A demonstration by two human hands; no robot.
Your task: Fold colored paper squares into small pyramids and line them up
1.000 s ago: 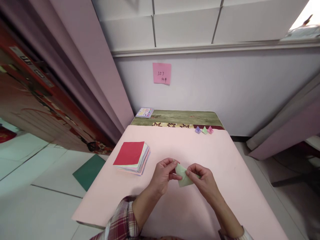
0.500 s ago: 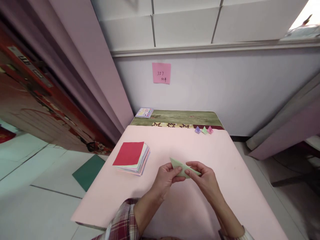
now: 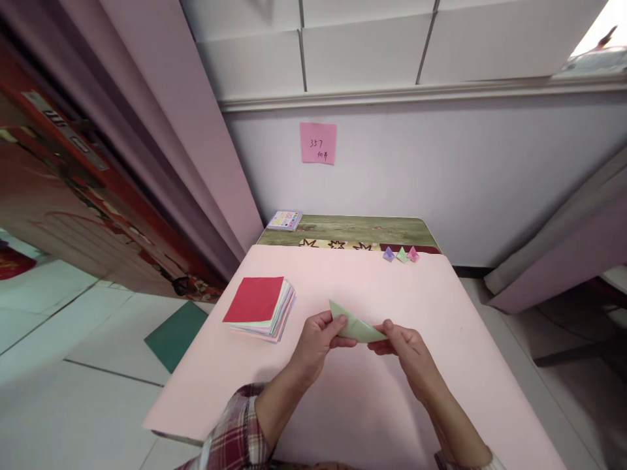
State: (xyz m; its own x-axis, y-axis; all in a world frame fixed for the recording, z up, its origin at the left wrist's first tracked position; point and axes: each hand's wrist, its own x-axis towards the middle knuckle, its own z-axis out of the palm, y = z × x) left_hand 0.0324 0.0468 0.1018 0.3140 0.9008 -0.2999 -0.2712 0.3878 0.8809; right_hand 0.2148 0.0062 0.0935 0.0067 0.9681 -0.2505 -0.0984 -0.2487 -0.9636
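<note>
A light green sheet of paper point(image 3: 361, 329), folded into a triangle, is held above the pink tabletop between both hands. My left hand point(image 3: 321, 339) pinches its left part, thumb on top and fingers beneath. At the right tip, my right hand point(image 3: 404, 347) grips the paper between thumb and fingers. To the left lies a stack of coloured square paper point(image 3: 255, 301) with a red sheet uppermost. Three small folded paper pieces stand at the far right edge: a purple one point(image 3: 388, 254), a green one point(image 3: 402, 255) and a pink one point(image 3: 413, 254).
The pink table cover point(image 3: 313, 274) reaches a green wood-patterned strip point(image 3: 353, 228) by the wall. A small printed pack point(image 3: 285, 220) sits at the back left corner. A pink note point(image 3: 318, 143) is stuck on the wall. On the floor at left lies a dark green square point(image 3: 176, 334).
My right hand has slid outward to the right tip of the folded paper, with its thumb shifted off the middle. My left hand has moved slightly left, still holding on.
</note>
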